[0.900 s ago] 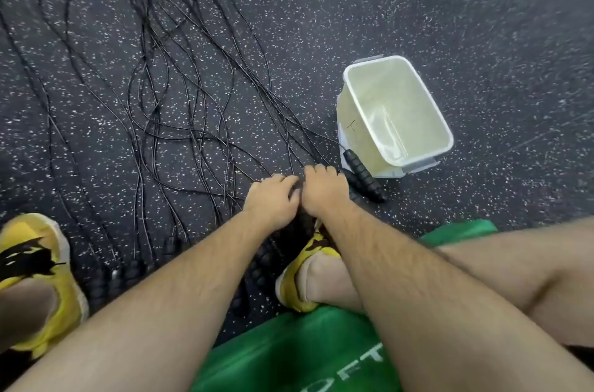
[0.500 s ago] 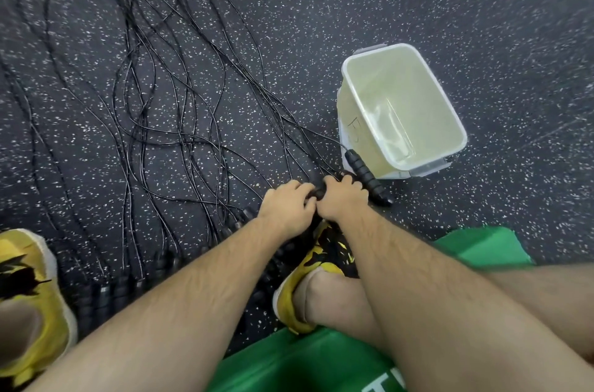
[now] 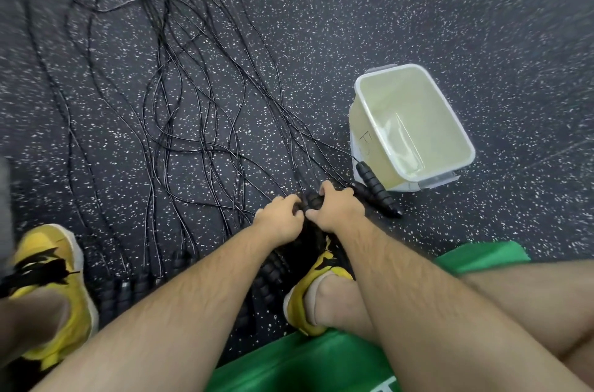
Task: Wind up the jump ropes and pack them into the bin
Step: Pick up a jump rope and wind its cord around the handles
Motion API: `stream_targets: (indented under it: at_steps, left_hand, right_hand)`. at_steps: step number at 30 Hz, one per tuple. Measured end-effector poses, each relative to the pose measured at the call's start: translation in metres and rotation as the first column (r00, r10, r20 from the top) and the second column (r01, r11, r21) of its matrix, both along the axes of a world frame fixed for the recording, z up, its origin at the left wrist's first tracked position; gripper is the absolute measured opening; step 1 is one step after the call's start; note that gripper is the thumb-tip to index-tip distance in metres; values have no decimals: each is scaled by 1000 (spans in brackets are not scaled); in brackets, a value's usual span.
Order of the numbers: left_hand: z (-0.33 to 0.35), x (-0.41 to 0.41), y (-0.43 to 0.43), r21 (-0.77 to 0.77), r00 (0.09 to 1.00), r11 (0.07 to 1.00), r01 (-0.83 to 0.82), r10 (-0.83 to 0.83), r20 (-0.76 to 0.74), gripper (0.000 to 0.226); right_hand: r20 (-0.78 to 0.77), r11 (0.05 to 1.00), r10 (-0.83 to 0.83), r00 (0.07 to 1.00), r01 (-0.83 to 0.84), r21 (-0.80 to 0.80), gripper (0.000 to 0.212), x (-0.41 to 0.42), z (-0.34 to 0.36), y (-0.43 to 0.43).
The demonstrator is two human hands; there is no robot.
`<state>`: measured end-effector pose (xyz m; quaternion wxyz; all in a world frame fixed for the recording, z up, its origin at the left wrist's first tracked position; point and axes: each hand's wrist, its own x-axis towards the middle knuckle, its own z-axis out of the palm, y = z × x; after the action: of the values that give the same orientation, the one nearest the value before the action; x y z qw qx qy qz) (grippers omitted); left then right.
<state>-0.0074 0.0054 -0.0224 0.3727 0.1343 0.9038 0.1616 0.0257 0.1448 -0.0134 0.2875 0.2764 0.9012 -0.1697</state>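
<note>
Several black jump ropes (image 3: 199, 121) lie spread and tangled over the speckled floor, their cords running toward me. My left hand (image 3: 279, 220) and my right hand (image 3: 334, 208) meet at the near end of the tangle, both curled round black ribbed rope handles (image 3: 313, 201). Another ribbed handle (image 3: 374, 186) lies just right of my right hand, against the bin. The pale translucent bin (image 3: 463, 147) stands to the right, with nothing inside it. More handles (image 3: 128, 288) lie in a row under my left forearm, partly hidden.
My yellow shoes sit at the left (image 3: 54, 292) and under my right forearm (image 3: 316, 279). A green mat (image 3: 321, 362) lies beneath me. Dark speckled rubber floor (image 3: 418, 5) stretches beyond the bin and the ropes.
My fingers have curled from resting on the handles to gripping them. The view has tilted, so the bin and the hands sit a little further right in the frame.
</note>
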Motion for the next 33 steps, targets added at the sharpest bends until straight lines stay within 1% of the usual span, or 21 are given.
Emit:
stream_targets:
  at_steps: [2,4,6,8,9,11,13,14,16,17,19,21,23,26,28,30,31,33]
  left_hand:
    - [-1,-1,-7,27,997,997,-77,76,12,36]
    - [4,-4,-12,90,983,979,-183,181,28,36]
    - [12,-7,-14,166,959,945,-283,277,61,38]
    - [21,-10,-16,239,935,904,-355,337,112,41]
    - [24,-11,-16,259,929,892,-370,346,132,40]
    - [25,-9,-19,264,928,891,-370,343,145,38]
    - [23,-5,-22,255,936,901,-351,325,138,38]
    - [20,-2,-24,255,943,908,-331,310,120,38]
    - [15,2,-28,242,958,927,-286,280,61,35]
    - [11,3,-29,228,964,937,-264,265,30,33]
    - [5,3,-32,180,973,959,-219,227,-27,32]
    - [1,2,-36,100,975,976,-195,204,-87,32]
    - [-5,1,-42,42,970,976,-212,216,-112,33]
    - [-15,1,-57,-52,959,960,-275,270,-84,35]
    - [-23,1,-72,-107,949,943,-315,309,-69,36]
    - [-29,2,-85,-125,944,936,-330,326,-51,35]
    - [-34,1,-93,-110,939,932,-344,343,-27,34]
    - [-44,-2,-105,-27,920,921,-390,391,43,37]
  right_hand:
    - [-69,997,-41,997,36,-72,60,2,12,-6]
    - [-139,989,-85,987,67,-134,63,2,25,-13]
    - [-172,980,-132,976,103,-171,75,1,35,-21]
    - [-177,975,-160,971,128,-182,90,1,40,-28]
    - [-176,976,-163,971,133,-174,93,2,40,-30]
    - [-159,980,-181,971,165,-108,92,4,38,-30]
    - [-120,980,-192,974,197,30,87,6,35,-24]
    - [-80,979,-160,984,168,112,85,8,33,-21]
    - [-24,967,-14,1000,20,254,78,13,26,-17]
    - [-42,951,85,995,-69,301,72,14,23,-18]
    - [-154,918,278,948,-215,332,54,13,15,-28]
    - [-224,898,406,886,-340,281,41,6,7,-45]
    - [-227,874,479,848,-440,204,33,-1,-2,-63]
    - [-214,850,526,823,-517,101,28,-8,-18,-86]
    - [-204,834,549,811,-548,69,28,-15,-28,-102]
    - [-190,827,559,807,-559,57,29,-20,-34,-115]
    - [-181,825,561,808,-564,40,29,-23,-37,-122]
    - [-156,835,541,826,-550,-20,30,-30,-45,-134]
